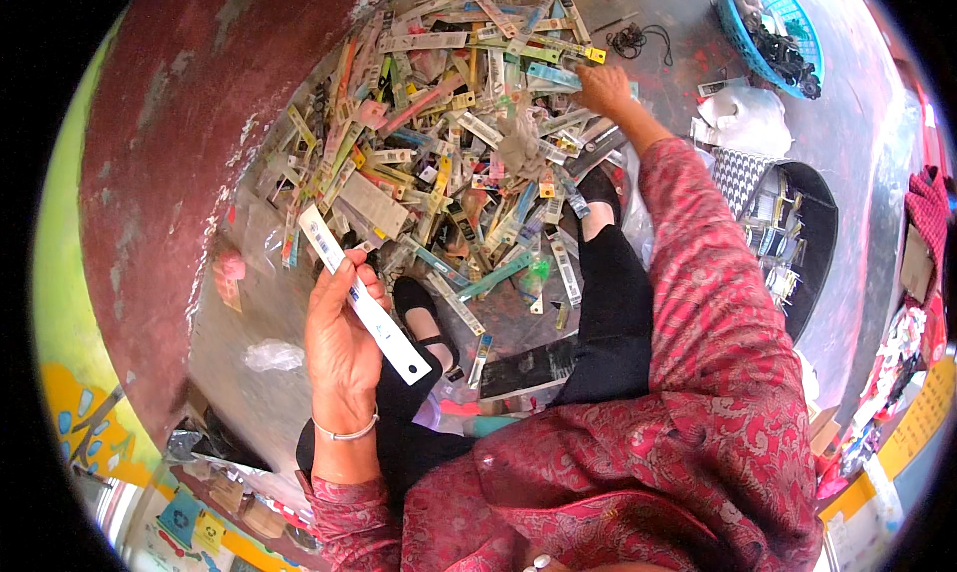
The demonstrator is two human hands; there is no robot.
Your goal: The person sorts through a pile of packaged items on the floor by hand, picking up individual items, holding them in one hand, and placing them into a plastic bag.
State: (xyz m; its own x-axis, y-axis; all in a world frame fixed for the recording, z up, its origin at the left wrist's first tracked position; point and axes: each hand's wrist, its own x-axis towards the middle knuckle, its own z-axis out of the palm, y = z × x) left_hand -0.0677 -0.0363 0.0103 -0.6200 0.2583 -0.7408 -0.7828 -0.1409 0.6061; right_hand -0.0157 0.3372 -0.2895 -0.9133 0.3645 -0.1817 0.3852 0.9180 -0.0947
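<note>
My left hand is closed around a long, flat white packet with a round hole at its lower end. The packet slants from upper left to lower right, above the floor. Stretched out to the far right of the pile, my right hand has its fingers pinched at the end of a light-blue packet. Its fingertips are small in view and partly hidden. Close by lies a narrow strip with a yellow end. The pile consists of many slim, clear and coloured packets, jumbled over one another.
A blue plastic basket with dark items stands at the far right. Near it are a black cord and a white plastic bag. An open dark case with packets lies right of my arm. A red wall rises at left.
</note>
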